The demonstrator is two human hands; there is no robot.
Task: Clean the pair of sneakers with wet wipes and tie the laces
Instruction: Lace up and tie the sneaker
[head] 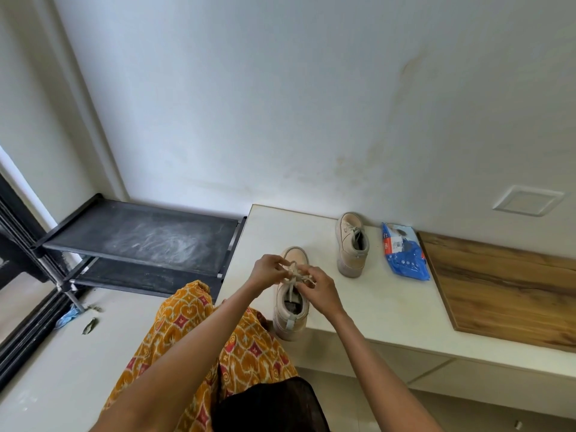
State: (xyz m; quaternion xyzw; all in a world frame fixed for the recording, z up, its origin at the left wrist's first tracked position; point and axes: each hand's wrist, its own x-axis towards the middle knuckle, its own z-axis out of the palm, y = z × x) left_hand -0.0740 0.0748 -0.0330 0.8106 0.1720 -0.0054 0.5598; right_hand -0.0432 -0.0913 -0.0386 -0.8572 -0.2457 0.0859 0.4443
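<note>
At lower centre, the left hand (pixel 268 269) and right hand (pixel 318 287) each pinch the laces (pixel 294 273) of the near sneaker (pixel 291 296) on the tabletop (pixel 389 300), apparently mid-bow. The far sneaker (pixel 351 244), beside the wipes pack (pixel 403 252), looks already laced, so the job seems nearly finished.

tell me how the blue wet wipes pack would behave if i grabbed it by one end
The blue wet wipes pack looks like a soft, crinkled plastic pouch, so it would probably sag rather than stay stiff. It lies flat on the white counter, so rolling seems unlikely. Its glossy film may be slightly slippery.
</note>
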